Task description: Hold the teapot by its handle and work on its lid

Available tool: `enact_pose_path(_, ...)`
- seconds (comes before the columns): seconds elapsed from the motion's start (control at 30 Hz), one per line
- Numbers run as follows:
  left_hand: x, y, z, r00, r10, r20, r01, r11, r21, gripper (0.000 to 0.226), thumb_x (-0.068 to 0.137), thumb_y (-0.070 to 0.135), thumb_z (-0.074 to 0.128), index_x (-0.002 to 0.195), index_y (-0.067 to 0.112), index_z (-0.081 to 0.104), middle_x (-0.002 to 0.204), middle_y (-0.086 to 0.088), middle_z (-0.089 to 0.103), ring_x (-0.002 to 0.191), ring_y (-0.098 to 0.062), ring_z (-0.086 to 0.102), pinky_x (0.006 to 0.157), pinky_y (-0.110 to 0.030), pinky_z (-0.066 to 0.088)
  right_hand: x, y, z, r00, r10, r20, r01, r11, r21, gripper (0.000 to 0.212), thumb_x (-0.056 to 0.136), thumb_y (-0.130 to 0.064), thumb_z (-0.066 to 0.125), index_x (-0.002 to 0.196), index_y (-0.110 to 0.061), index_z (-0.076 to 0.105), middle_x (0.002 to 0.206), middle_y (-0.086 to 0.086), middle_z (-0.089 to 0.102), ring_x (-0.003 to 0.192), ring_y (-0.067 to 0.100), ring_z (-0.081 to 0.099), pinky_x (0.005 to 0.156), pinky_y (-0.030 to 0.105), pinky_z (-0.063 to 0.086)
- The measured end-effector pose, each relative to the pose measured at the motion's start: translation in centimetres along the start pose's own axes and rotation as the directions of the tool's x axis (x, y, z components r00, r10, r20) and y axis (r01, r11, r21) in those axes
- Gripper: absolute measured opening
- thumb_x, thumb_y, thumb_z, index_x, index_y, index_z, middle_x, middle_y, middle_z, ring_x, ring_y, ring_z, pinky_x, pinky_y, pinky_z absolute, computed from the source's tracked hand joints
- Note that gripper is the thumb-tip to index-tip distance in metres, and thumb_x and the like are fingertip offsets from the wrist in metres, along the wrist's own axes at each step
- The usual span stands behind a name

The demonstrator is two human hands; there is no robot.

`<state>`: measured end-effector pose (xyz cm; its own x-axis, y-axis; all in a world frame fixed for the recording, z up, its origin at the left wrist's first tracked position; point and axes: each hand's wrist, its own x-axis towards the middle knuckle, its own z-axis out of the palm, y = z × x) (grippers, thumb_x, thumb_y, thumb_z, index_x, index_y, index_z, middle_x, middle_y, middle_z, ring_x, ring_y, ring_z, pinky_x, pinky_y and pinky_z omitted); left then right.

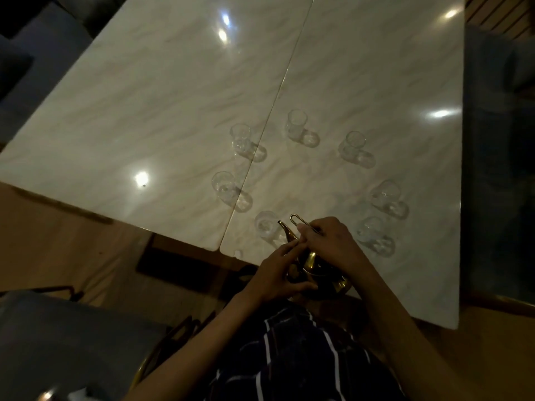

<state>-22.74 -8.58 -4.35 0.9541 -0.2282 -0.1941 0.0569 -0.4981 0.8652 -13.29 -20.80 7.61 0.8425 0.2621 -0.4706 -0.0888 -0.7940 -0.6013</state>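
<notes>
Teapot [311, 260] sits between my hands at the near table [405, 285] edge, left hand [275, 274] laying straight fingers on its side, right hand [328, 244] clamped on the wire handle [297, 219], spout [286, 231] pointing forward-left at the nearest glass [265, 225] just beyond.

Dining area of a café or restaurant, two marble-pattern bench tops [173, 96] butted edge to edge, seven small clear glasses [296, 124] set in a ring, brass teapot [315, 270], dark upholstered seating [43, 53] alongside, ceiling spotlights reflected in the polished surface
</notes>
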Motion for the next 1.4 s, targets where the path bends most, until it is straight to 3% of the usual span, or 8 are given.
enact_pose_path(0.27,0.0,0.1,-0.3,1.000,0.015,0.022,-0.015,1.000,0.006,0.089,0.073,0.070,0.068,0.149,0.044,0.028,0.155,0.009,0.033,0.131,-0.012,0.050,0.095,-0.039,0.055,-0.3,0.4,0.0,0.999,-0.033,-0.012,0.033,0.999,-0.023,0.042,0.096,-0.040,0.052,0.072,-0.013,0.073,0.066,0.007,0.069,0.067,0.018,0.068,0.070,0.037,0.053)
enact_pose_path(1.4,-0.7,0.7,-0.5,1.000,0.024,0.007,-0.025,0.999,0.048,0.091,0.074,0.069,0.069,0.149,0.044,0.026,0.156,0.008,0.033,0.135,-0.010,0.044,0.103,-0.037,0.050,-1.1,-0.2,-0.1,1.000,0.008,0.004,-0.008,1.000,-0.030,0.039,0.097,-0.039,0.052,0.077,-0.015,0.074,0.071,0.005,0.070,0.072,0.019,0.068,0.072,0.035,0.053)
